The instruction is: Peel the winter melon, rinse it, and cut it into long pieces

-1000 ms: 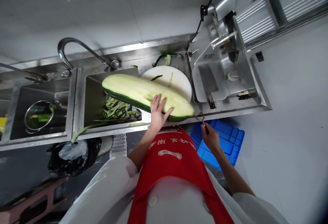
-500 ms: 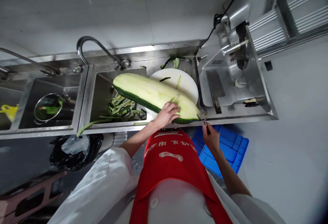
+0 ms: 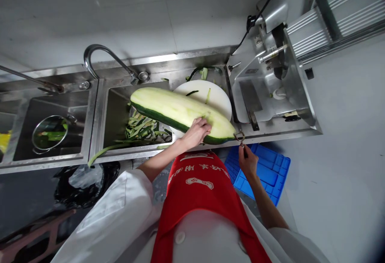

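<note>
A large, long gourd (image 3: 168, 104) lies slantwise over the sink and a round white board (image 3: 218, 96). Its upper face is pale and peeled, while dark green skin runs along its near side. My left hand (image 3: 197, 131) rests on the gourd's right half, its fingers bent together; whether they pinch anything is hidden. Beyond the gourd's right tip, my right hand (image 3: 248, 159) grips the handle of a metal peeler (image 3: 240, 136), whose head is at the tip. Peel strips (image 3: 140, 126) lie in the sink under the gourd's left part.
On the right stands a metal slicing machine (image 3: 270, 54), with a cleaver (image 3: 250, 98) on the tray beside it. A curved faucet (image 3: 105, 48) rises behind the sinks. A strainer (image 3: 50, 134) sits in the left sink. Below the counter are a blue crate (image 3: 267, 170) and a black bag (image 3: 64, 193).
The view has shifted slightly. The peeler's head has moved a little right relative to the gourd's tip. My left hand stays on the gourd, with its fingers drawn closer together.
</note>
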Demonstrator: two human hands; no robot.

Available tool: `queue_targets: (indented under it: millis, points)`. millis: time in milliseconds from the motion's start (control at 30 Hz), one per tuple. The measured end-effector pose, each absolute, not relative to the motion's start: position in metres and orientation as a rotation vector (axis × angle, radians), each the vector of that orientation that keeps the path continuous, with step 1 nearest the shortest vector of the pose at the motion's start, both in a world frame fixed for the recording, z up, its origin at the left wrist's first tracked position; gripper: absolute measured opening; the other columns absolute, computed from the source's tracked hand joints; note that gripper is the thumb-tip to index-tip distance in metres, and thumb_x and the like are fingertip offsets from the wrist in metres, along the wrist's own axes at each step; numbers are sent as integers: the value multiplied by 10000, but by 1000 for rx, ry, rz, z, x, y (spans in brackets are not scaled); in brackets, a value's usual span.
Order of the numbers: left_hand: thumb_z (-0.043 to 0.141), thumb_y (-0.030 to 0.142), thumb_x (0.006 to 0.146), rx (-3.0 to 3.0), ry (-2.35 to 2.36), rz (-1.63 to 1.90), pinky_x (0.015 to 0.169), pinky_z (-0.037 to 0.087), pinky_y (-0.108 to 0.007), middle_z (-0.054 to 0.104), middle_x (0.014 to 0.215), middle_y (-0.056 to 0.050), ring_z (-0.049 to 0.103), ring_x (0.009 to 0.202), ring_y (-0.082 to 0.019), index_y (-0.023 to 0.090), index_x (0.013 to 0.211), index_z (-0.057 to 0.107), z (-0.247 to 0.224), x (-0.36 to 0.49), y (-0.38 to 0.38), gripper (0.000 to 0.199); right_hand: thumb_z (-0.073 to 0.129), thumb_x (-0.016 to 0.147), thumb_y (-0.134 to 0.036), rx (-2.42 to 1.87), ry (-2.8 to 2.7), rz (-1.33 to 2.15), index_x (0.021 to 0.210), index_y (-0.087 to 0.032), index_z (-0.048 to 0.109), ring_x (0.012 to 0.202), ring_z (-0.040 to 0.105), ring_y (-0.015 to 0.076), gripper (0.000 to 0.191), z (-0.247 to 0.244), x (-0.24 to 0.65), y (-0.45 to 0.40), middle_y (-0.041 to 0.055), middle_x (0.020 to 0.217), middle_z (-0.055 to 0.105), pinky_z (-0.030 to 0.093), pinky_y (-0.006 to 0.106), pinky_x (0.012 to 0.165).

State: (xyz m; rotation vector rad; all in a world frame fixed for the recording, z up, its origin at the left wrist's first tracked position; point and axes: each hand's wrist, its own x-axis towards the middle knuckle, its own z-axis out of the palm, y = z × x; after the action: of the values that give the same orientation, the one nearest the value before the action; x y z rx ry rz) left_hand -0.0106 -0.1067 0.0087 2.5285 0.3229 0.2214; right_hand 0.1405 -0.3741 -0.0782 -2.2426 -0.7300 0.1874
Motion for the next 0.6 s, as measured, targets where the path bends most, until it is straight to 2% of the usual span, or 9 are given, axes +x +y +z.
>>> queue_targets:
  millis: [167,233,300,333,400,433,533,600]
  points:
    - [601,321,1037,2390,511,472,1026,558,-518,745,1021,-102,662,1033,-292,237,1028,792,-1,-65,-79,209,430,986,-834,-2215,-616,225,1110,-61,801,565,564,163,866,-70,139,-366,71,653,670,468,279,603]
    - [624,366,1016,2360,735,580,1051,553,-568,746,1013,-121,671,1055,-317,238,997,788,-9,-122,-45,210,484,945,-861,-2220,-520,244,1070,-83,785,597,581,175,842,-71,140,-363,67,666,669,490,290,620]
    - [659,422,968,2306,1172,703,1106,536,-592,746,1004,-135,687,1077,-338,244,958,776,-20,-194,-4,213,538,902,-880,-2217,-406,269,1056,-110,743,625,614,197,811,-75,142,-358,72,698,679,526,321,644]
    - [695,452,931,2274,1394,718,1142,508,-626,754,1057,-163,685,1146,-370,228,970,770,-27,-230,16,240,565,885,-880,-2188,-351,279,1070,-125,713,652,641,211,791,-78,142,-354,78,740,693,551,339,662]
    - [796,517,837,2143,1766,658,1218,409,-702,731,1327,-228,605,1354,-447,192,1055,762,-40,-293,47,393,616,866,-854,-2059,-259,294,1137,-158,644,777,708,238,747,-84,141,-343,99,904,727,610,380,723]
    - [823,532,809,2026,1863,611,1225,403,-696,721,1374,-239,596,1379,-455,177,1087,753,-46,-316,57,456,634,865,-832,-1978,-220,301,1169,-177,610,870,732,250,722,-86,140,-336,113,1021,732,637,400,760]
    - [840,572,798,1641,1824,605,1190,483,-603,719,1421,-236,660,1324,-405,142,1259,710,-64,-334,72,644,624,907,-758,-1821,-136,350,1208,-230,518,1077,734,267,617,-90,132,-314,139,1318,672,677,416,801]
    - [848,609,792,1461,1610,720,1142,546,-543,642,1544,-239,680,1315,-375,153,1440,634,-72,-311,78,821,579,953,-699,-1868,-113,368,1198,-253,477,1112,729,298,519,-91,128,-300,167,1391,646,679,415,767]
